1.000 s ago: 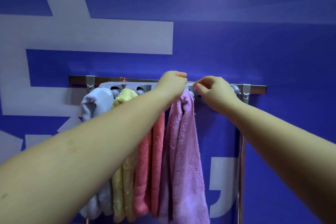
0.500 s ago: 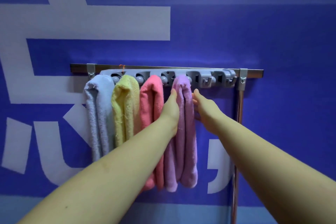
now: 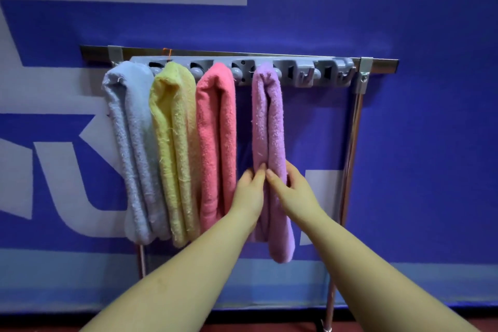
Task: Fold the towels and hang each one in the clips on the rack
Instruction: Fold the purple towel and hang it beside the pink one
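Four folded towels hang side by side from the grey clip rack mounted on a metal rail against a blue wall. From left to right they are a pale blue towel, a yellow towel, a pink towel and a purple towel. The purple towel's folded top is tucked into the fourth clip, and its two layers drop straight down, apart from the pink one beside it.

The left hand and the right hand meet at the lower half of the purple towel. On each, the grip is a loose one: fingers lightly curled around the towel's edges from either side, gathering the layers together without pulling hard.

The terry cloth looks soft, light and limp, with fuzzy edges that will catch more than they slip. It would sag and unfold if held by one corner, so the folded bundle is best taken across its full width, near the fold, and any tug downward should be gentle lest it pull out of the clip. Two clips at the right end of the rack hold nothing.
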The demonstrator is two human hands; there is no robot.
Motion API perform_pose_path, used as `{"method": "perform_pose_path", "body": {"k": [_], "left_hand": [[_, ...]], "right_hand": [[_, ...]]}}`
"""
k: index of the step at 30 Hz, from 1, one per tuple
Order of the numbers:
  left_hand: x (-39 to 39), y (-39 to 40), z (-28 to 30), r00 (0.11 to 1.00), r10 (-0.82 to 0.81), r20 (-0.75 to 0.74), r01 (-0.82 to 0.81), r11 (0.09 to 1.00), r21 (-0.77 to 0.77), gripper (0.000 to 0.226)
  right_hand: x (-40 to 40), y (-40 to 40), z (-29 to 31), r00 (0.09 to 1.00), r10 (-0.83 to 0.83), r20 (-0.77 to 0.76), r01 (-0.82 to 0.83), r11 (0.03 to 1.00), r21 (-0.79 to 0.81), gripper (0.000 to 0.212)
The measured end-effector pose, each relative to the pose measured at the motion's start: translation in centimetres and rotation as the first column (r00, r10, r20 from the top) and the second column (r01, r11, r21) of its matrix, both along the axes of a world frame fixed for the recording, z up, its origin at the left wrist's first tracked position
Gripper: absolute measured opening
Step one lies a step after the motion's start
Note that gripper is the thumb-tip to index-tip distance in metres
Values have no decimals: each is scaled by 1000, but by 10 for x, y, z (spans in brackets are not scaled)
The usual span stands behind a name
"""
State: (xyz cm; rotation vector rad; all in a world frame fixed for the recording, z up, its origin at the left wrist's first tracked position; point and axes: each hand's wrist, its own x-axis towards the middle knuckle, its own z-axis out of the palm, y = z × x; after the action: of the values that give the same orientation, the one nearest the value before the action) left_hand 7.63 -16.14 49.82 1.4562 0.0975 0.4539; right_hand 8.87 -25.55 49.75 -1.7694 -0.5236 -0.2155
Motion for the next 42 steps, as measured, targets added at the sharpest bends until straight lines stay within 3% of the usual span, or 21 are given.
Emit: {"method": "perform_pose_path", "body": {"k": [2,6,12,16,18,21,24,26,32,37,42], "left_hand": [[-1,0,-8,1000,12,-1,-12,999,31,21],[-6,4,-21,998,61,-17,-59,995,79,20],[-11,24,-21,996,87,-38,-92,979,-181,16],[-17,31,-32,991,120,-53,-118,992,49,49],[-21,26,-40,995,81,-52,-75,990,119,37],[-22,18,-54,997,-60,-43,62,996,65,30],[-21,20,-67,997,-10,-81,30,967,253,11],[-24,20,-72,995,0,-99,25,967,252,7],[-29,19,-74,998,36,-60,-32,997,66,28],[-35,31,-84,984,177,7,-174,961,217,30],[-37,30,-94,978,210,-16,-200,950,241,26]], "right_hand": [[-6,1,0,997,-75,-2,75,997,2,16],[-9,-1,-9,992,-126,-5,125,989,-84,21],[-4,-24,-9,957,-280,72,287,951,-116,35],[-9,-22,-17,972,-234,23,235,963,-130,25],[-12,-16,-23,979,-197,-43,192,977,-94,23],[-18,-10,-25,983,-132,-129,130,991,-26,15],[-19,-11,-31,983,-139,-122,131,989,-67,11],[-16,-13,-38,979,-158,-131,143,983,-119,8],[-9,-23,-54,958,-243,-151,201,947,-250,12],[-14,-35,-55,925,-380,-18,361,891,-276,30],[-24,-21,-70,951,-306,-52,291,937,-194,28]]}}
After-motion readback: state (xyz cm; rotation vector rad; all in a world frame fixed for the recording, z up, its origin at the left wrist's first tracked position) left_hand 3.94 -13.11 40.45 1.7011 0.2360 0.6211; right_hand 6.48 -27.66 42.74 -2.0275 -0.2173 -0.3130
